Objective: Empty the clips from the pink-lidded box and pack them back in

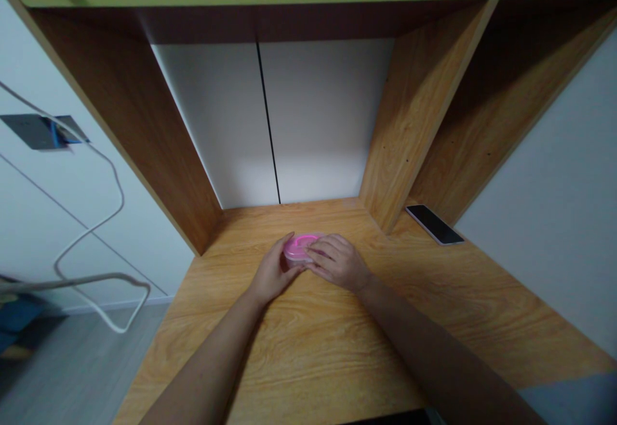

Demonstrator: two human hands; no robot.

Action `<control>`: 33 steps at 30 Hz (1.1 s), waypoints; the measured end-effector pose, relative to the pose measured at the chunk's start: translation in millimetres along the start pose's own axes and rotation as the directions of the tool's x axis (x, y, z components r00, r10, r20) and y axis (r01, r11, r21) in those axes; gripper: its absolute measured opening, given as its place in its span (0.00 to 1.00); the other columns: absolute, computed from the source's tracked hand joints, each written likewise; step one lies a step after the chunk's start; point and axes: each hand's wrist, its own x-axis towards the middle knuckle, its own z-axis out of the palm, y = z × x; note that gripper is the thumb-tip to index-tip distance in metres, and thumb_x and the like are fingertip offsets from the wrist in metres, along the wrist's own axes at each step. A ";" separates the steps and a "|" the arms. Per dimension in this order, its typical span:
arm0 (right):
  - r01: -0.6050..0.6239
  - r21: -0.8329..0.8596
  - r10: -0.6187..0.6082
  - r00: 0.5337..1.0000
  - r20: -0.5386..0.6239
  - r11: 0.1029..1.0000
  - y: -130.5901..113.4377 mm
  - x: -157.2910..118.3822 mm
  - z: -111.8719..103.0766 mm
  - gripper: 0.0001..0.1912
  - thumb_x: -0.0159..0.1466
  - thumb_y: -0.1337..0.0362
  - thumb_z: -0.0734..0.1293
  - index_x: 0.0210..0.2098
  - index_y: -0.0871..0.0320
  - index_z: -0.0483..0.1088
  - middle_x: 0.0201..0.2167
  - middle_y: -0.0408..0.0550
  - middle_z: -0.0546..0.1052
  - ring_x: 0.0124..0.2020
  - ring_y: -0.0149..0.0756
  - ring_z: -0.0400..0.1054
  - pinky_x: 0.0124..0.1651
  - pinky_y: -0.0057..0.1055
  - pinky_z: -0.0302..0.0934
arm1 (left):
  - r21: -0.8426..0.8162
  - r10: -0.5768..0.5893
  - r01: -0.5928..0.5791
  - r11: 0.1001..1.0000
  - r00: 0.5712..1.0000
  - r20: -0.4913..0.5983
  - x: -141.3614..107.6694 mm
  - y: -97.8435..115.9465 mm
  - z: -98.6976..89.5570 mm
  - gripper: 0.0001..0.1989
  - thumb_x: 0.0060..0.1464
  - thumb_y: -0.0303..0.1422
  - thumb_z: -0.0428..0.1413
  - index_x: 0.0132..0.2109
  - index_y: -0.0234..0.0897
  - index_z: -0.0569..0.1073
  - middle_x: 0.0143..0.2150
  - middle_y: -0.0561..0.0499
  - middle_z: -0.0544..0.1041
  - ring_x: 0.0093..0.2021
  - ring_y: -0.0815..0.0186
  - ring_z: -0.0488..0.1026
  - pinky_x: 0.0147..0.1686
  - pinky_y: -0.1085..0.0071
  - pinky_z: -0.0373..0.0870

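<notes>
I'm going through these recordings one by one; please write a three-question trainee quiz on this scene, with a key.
1. True or false: only one hand touches the container.
2. What colour is its lid? A) green B) pink C) black
3. Fill in: the phone lies on the wooden desk, nearer the person's ____ hand.

Key:
1. False; the left hand and the right hand both touch it.
2. B
3. right
</notes>
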 end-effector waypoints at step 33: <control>-0.111 -0.235 0.136 0.986 0.096 0.966 -32.1 15.8 6.1 0.18 0.69 0.68 0.64 0.58 0.57 0.70 0.50 0.56 0.77 0.50 0.49 0.68 0.57 0.50 0.63 | 0.147 0.019 -0.014 0.989 0.999 -0.033 1.0 -4.2 8.1 0.38 0.52 0.37 0.65 0.67 0.39 0.60 0.62 0.39 0.71 0.60 0.51 0.72 0.61 0.50 0.68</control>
